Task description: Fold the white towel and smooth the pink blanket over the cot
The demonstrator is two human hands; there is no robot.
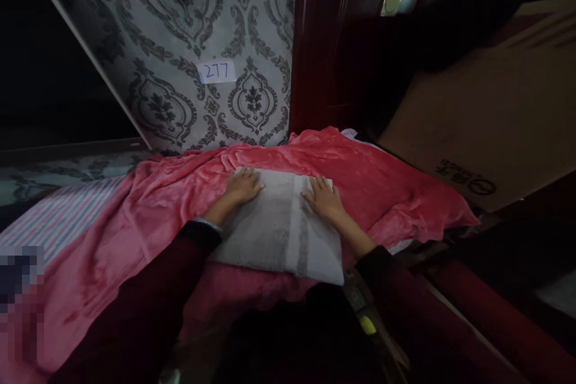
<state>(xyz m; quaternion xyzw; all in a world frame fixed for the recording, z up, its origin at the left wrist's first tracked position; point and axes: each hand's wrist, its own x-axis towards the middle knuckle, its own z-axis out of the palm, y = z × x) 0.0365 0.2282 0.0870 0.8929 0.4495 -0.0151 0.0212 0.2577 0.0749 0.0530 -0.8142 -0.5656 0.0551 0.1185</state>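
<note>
A grey folded cloth, which looks like a towel (pixel 263 222), lies flat on a pink plush blanket (pixel 373 183). It has a paler band and a darker stripe down its right part. My left hand (pixel 244 186) rests on its far left corner, fingers spread. On the far right corner lies my right hand (pixel 324 198), palm down with the fingers stretched out. Neither hand grips the cloth.
Behind the blanket stands a patterned wall with a paper label (pixel 216 71) reading 277. A large cardboard box (pixel 477 102) leans at the right, near a dark red door (pixel 333 36). Striped fabric (pixel 67 213) shows at the left. A dark screen-like panel (pixel 58 72) is upper left.
</note>
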